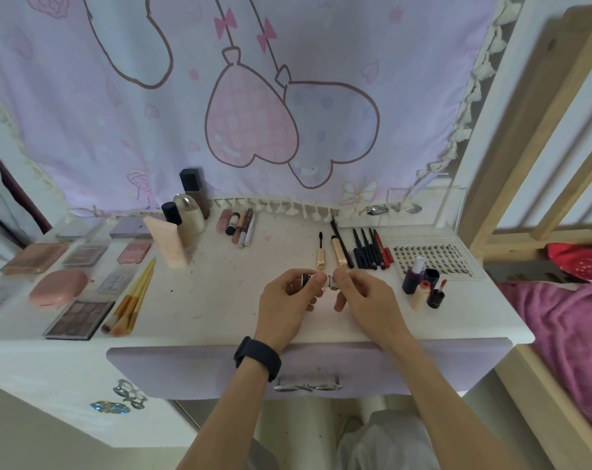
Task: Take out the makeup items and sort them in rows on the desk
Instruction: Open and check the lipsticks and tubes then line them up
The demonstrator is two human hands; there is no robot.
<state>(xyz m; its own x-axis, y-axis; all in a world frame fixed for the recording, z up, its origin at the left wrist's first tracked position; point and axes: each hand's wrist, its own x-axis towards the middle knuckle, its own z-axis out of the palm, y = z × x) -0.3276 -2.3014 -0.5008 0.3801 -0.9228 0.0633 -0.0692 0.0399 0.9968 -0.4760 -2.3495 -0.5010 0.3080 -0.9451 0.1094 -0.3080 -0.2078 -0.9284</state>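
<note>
I saw bare desk (199, 300) by its front edge, while my left hand (287, 300) and right hand (365, 296) each pinched one end of a tube (307, 279).

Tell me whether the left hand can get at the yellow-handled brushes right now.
Probably yes: the desk between the left hand and the brushes lies bare, though that hand is pinching a small dark tube.

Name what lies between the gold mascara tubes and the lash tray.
Head view: a row of dark pencils and one red pencil, between the gold mascara tubes and the lash tray.
</note>
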